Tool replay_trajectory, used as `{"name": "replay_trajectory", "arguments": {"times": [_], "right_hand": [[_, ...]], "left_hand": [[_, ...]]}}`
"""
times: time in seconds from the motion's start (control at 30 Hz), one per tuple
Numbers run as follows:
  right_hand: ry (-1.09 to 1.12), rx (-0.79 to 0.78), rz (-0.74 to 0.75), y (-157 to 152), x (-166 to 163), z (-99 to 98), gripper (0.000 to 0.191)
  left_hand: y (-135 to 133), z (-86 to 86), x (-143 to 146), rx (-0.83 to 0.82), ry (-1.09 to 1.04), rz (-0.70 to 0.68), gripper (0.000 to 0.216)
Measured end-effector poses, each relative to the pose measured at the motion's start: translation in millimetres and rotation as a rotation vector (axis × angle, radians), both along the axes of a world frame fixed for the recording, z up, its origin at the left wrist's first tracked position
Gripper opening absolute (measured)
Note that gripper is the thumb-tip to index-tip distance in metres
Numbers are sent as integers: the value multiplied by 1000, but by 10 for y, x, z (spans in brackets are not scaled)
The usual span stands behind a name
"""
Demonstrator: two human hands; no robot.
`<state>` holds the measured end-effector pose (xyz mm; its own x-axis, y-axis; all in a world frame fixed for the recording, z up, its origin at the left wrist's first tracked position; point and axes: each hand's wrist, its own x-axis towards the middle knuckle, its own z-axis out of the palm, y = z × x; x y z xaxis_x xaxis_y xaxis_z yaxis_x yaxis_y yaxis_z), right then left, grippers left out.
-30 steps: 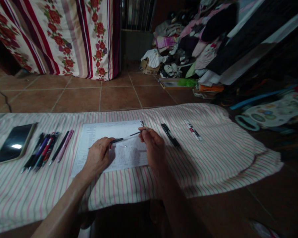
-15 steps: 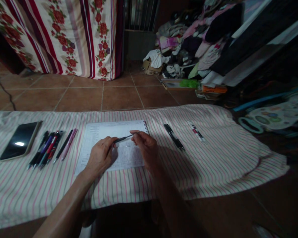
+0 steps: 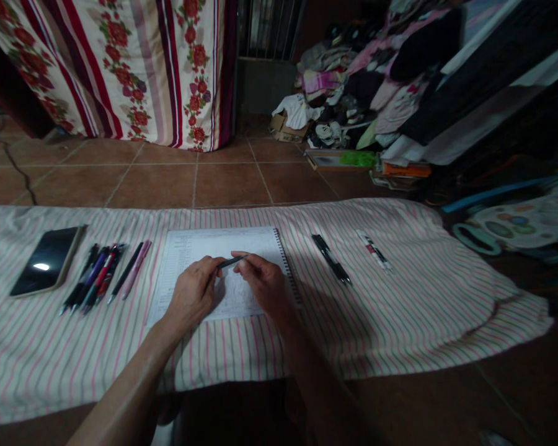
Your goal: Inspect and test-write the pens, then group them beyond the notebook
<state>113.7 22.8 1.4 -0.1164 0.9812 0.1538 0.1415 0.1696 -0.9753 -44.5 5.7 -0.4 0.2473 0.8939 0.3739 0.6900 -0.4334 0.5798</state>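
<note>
My left hand (image 3: pixel 196 286) is closed around one end of a dark pen (image 3: pixel 230 262), held over an open spiral notebook (image 3: pixel 177 248). Fingers of my right hand (image 3: pixel 263 284) pinch the pen's other, thinner end, close to the left fingertips. Whether the pen is whole or in parts is too small to tell. The notebook page carries printed lines and faint drawing marks, partly covered by both hands. To the right of the notebook lie two black pens (image 3: pixel 331 260) side by side.
A white patterned pen (image 3: pixel 374 251) lies farther right on the striped cloth (image 3: pixel 423 297). On the left are a pink pen (image 3: pixel 136 271), a black pen (image 3: pixel 124 274), a bundle of several pens (image 3: pixel 94 277) and a phone (image 3: pixel 46 260). Clothes (image 3: pixel 325 80) are heaped beyond.
My right hand has moved left along the pen, nearer my left hand. The small shiny piece seen on the page below the pen no longer shows. The view has shifted slightly.
</note>
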Motion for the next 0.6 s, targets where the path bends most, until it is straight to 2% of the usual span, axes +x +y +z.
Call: {"name": "replay_trajectory", "arguments": {"times": [0.2,0.37,0.6], "right_hand": [[17,-34,30,-7,-15,3,25],[46,-63,0,-15,-15,-8,28],[-31,-24,-158,55,112,-87,24]], "left_hand": [[0,15,-7,-19,-7,11,29],[11,15,-1,-27,-30,21,28],[34,-14,-36,-33,-38,72,31]]}}
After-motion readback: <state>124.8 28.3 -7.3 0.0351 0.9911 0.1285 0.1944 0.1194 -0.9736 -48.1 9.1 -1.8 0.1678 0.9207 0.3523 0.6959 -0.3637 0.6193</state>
